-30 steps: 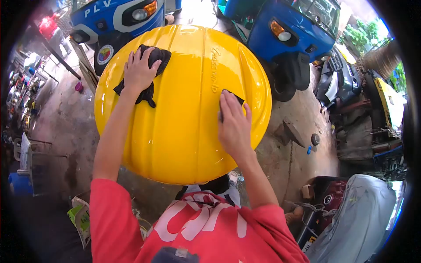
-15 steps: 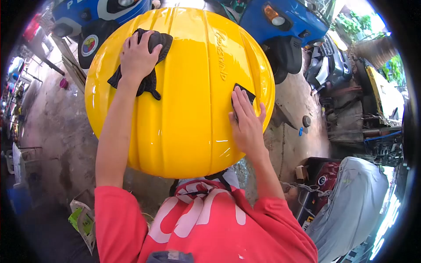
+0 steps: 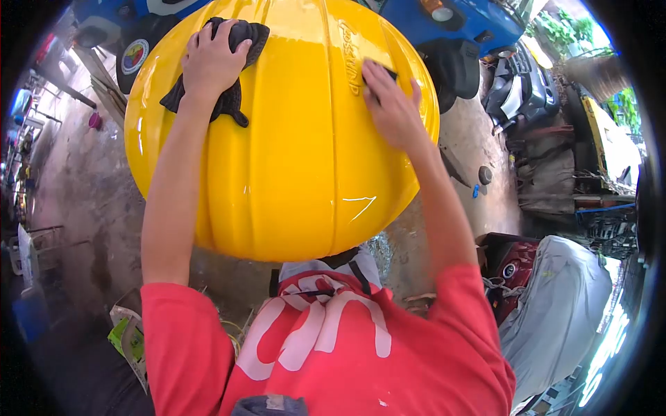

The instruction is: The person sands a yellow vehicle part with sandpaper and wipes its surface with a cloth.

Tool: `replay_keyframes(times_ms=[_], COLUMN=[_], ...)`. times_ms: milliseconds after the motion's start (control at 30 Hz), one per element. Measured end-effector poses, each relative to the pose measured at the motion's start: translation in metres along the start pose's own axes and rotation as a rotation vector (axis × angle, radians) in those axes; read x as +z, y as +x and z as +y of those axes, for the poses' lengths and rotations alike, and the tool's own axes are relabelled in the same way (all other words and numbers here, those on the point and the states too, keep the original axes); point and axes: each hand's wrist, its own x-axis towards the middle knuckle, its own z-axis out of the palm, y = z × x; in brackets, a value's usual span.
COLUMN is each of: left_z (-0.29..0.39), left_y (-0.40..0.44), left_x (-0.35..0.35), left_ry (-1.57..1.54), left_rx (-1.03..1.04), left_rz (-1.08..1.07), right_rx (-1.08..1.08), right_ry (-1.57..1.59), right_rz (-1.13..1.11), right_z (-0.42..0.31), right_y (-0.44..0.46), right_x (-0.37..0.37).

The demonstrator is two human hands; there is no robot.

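A large glossy yellow body panel (image 3: 288, 166), ribbed lengthwise and marked with raised "Crosswind" lettering (image 3: 349, 62), fills the middle of the head view. On its upper left, my left hand (image 3: 210, 66) presses down on a crumpled black cloth (image 3: 229, 105), fingers slightly spread and curled over it. My right hand (image 3: 392, 104) lies at the panel's upper right, beside the lettering. Beneath its fingers is a small flat black pad (image 3: 393, 73), mostly covered, held against the yellow surface.
Blue vehicles (image 3: 451, 31) stand at the far end, one with a black mudguard-like part (image 3: 451, 73). At right are a grey-covered vehicle (image 3: 555, 312) and a dark bumper (image 3: 524, 97). A black round object (image 3: 485, 175) lies on the concrete floor (image 3: 76, 180).
My right hand has slid up the panel with the black pad, from below the lettering to beside it. My left hand stays on the cloth. The panel sits slightly higher in view.
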Motion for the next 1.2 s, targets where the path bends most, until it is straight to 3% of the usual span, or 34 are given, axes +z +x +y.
replay_keyframes(times_ms=[133,267,433,633,767,900,1000,1067,1133,1200], left_z=[-0.001,0.002,-0.001,0.001,0.003,0.003,0.003,0.002,0.002,0.017], left_y=[-0.004,-0.003,-0.002,-0.001,-0.001,0.0,0.001,0.0,0.002,-0.003], left_x=[-0.004,-0.002,-0.001,-0.003,-0.006,-0.009,0.0,0.005,0.002,-0.012], left_ry=[-0.021,0.06,0.044,-0.008,-0.001,-0.005,0.101,0.179,0.15,0.172], left_rx=[0.006,0.003,0.02,-0.013,-0.042,-0.02,-0.03,0.019,0.077,0.221], left_rz=[-0.009,0.041,0.047,-0.027,-0.046,-0.094,0.005,0.195,0.261,0.225], right_rx=[0.009,-0.069,0.023,-0.063,-0.023,0.009,0.074,0.105,0.136,0.128], right_ry=[0.048,0.038,0.009,0.022,0.015,0.029,0.011,0.019,0.045,0.0], right_rz=[-0.071,0.013,-0.079,0.014,-0.002,0.029,0.021,-0.007,-0.021,0.104], right_z=[0.006,-0.004,0.011,-0.005,0.007,0.0,-0.055,-0.085,-0.088,-0.066], right_y=[0.024,-0.045,0.044,-0.051,0.026,0.007,-0.103,-0.15,-0.146,-0.096], right_x=[-0.001,-0.01,0.005,-0.008,0.003,0.011,-0.02,-0.038,-0.036,-0.015])
